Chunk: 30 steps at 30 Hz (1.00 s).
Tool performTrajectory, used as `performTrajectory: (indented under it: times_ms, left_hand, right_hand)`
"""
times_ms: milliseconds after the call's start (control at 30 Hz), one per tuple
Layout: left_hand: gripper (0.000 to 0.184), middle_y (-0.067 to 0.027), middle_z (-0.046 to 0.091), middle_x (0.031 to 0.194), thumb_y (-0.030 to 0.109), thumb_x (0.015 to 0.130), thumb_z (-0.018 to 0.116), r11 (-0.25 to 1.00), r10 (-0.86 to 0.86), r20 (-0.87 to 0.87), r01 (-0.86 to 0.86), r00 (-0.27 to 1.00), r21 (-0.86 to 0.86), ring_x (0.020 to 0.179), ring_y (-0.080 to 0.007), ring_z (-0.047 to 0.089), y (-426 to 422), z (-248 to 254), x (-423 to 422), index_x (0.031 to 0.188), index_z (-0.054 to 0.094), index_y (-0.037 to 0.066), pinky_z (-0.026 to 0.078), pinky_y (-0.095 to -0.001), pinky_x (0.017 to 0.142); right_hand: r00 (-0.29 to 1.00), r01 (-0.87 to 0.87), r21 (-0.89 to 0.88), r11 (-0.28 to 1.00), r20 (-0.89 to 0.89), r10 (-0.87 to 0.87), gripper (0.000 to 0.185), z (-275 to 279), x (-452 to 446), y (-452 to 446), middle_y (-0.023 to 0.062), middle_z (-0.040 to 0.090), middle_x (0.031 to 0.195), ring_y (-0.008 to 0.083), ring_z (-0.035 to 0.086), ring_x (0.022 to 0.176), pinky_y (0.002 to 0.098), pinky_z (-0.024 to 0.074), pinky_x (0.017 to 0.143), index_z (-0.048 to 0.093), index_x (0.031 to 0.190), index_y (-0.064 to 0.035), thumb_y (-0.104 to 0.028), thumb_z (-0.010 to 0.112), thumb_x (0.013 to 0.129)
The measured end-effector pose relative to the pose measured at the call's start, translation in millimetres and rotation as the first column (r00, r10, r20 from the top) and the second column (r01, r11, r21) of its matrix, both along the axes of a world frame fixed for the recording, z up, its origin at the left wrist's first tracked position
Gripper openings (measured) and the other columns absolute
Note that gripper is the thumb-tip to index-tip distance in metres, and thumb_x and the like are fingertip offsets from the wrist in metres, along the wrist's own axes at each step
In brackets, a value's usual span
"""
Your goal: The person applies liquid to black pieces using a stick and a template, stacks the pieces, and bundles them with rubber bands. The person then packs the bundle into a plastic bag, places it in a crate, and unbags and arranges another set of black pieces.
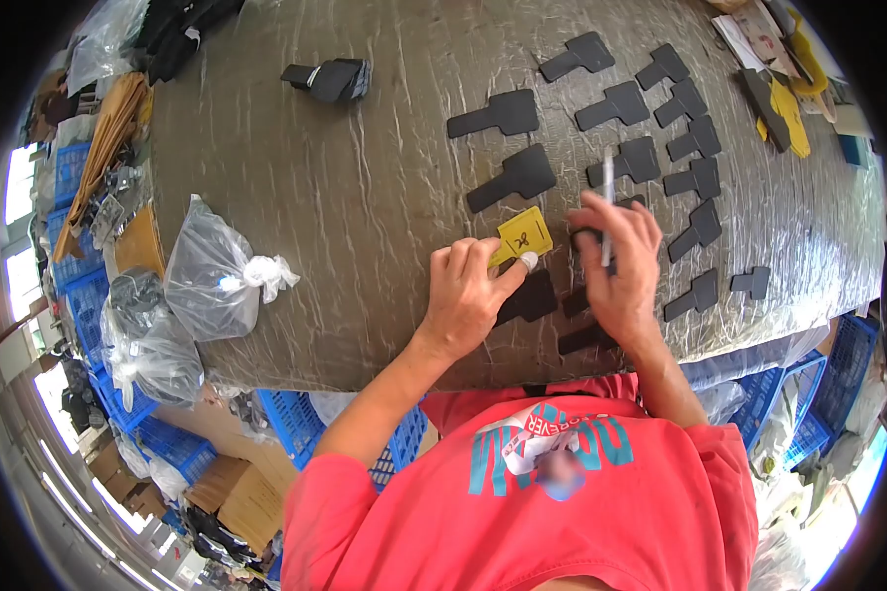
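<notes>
Left hand (468, 295) at centre frame, fingers curled, thumb and index closed on the narrow end of a yellow piece (528, 232) with dark lettering, probably "28"; white wrap (529, 260) on the thumb tip. Right hand (621, 261), just right of it, grips a pale pen (608, 192), which stands roughly upright in the frame. A dark patch shows by the right fingertips; cannot tell whether that hand holds a black piece too. Paddle-shaped black pieces lie spread over the tabletop (384, 187), centre to upper right, one (511, 176) just above the yellow piece, another (532, 298) just below, partly hidden by the left hand. Bundle of black pieces (337, 79), upper left, banded in white; knotted clear bag (207, 286) at left. Step in hand, by my reading: positioning the yellow piece among the black ones, pen ready. Next move would call for a steady left hold and a clear path for the pen tip; whether the yellow piece rests on a black one, cannot tell.
</notes>
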<state>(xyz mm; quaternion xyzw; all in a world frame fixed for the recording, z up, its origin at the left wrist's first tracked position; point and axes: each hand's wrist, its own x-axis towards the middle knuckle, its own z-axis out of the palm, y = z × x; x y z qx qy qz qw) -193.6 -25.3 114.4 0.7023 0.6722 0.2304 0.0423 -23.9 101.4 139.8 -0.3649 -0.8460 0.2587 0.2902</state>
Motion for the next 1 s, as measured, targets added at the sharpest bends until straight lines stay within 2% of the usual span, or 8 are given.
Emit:
performTrajectory:
  times_ms: [67, 167, 200, 333, 467, 1000]
  left_hand:
    - [0.039, -0.0072, 0.056, 0.108, 0.007, 0.078, 0.064, 1.0, -0.004, -0.004, 0.004, 1.0, -0.007, 0.096, -0.0258, 0.052, -0.1, 0.5, -0.4, 0.113, 0.071, 0.023, 0.037, -0.0378, 0.077]
    - [0.038, -0.0074, 0.056, 0.108, 0.007, 0.078, 0.063, 1.0, -0.007, -0.009, 0.007, 1.0, -0.006, 0.096, -0.0258, 0.052, 0.2, -0.5, 0.0, 0.112, 0.07, 0.022, 0.037, -0.0378, 0.076]
    - [0.037, -0.0074, 0.056, 0.108, 0.007, 0.078, 0.063, 1.0, -0.006, -0.01, 0.006, 1.0, -0.001, 0.096, -0.0257, 0.052, -0.1, -2.0, 0.0, 0.111, 0.07, 0.022, 0.037, -0.0378, 0.076]
    - [0.038, -0.0075, 0.056, 0.108, 0.006, 0.078, 0.063, 1.0, -0.004, 0.007, 0.004, 1.0, 0.0, 0.096, -0.0255, 0.052, -0.5, -1.8, -0.3, 0.112, 0.07, 0.023, 0.037, -0.038, 0.076]
    - [0.039, -0.0075, 0.056, 0.108, 0.006, 0.078, 0.063, 1.0, 0.008, -0.006, -0.008, 1.0, 0.002, 0.096, -0.0255, 0.052, -0.4, -2.0, 1.9, 0.113, 0.069, 0.023, 0.038, -0.0384, 0.077]
    - [0.04, -0.008, 0.056, 0.107, 0.005, 0.078, 0.063, 1.0, 0.016, -0.031, -0.015, 0.999, 0.009, 0.096, -0.0265, 0.053, -0.5, -1.0, 4.1, 0.114, 0.068, 0.022, 0.039, -0.0386, 0.077]
  right_hand:
    - [0.994, 0.058, 0.008, 0.998, -0.091, -0.057, 0.038, 6.5, 3.7, 6.2, 0.0001, 0.071, 0.095, 0.0183, 0.062, 0.094, 0.0436, 0.0347, 0.105, 0.06, 0.125, -0.0098, -0.002, 0.063, 0.088]
    - [0.993, -0.002, -0.071, 0.997, -0.116, -0.006, 0.029, 21.1, 13.1, 14.0, 0.0006, 0.07, 0.092, 0.0173, 0.062, 0.087, 0.0421, 0.0348, 0.105, 0.066, 0.117, -0.0094, -0.005, 0.063, 0.089]
    - [0.994, -0.003, -0.095, 0.995, -0.109, -0.008, 0.019, 25.6, 12.5, 14.2, 0.0015, 0.068, 0.085, 0.0184, 0.06, 0.08, 0.0412, 0.0358, 0.103, 0.07, 0.107, -0.009, -0.009, 0.066, 0.089]
    - [0.996, -0.088, 0.048, 0.995, -0.023, 0.089, 0.011, 23.9, 8.3, 14.5, 0.003, 0.062, 0.078, 0.0218, 0.058, 0.078, 0.0416, 0.0376, 0.097, 0.069, 0.097, -0.0089, -0.012, 0.069, 0.087]
    - [0.995, -0.095, 0.08, 0.992, 0.014, 0.094, 0.008, 17.4, -0.9, 9.3, 0.0018, 0.065, 0.082, 0.0225, 0.059, 0.082, 0.0434, 0.0381, 0.094, 0.065, 0.091, -0.0096, -0.009, 0.069, 0.084]
    - [0.992, -0.121, 0.172, 0.978, 0.066, 0.111, 0.011, 12.9, -2.9, 3.0, 0.0019, 0.063, 0.082, 0.0221, 0.059, 0.083, 0.0432, 0.0383, 0.095, 0.065, 0.092, -0.011, -0.009, 0.07, 0.082]
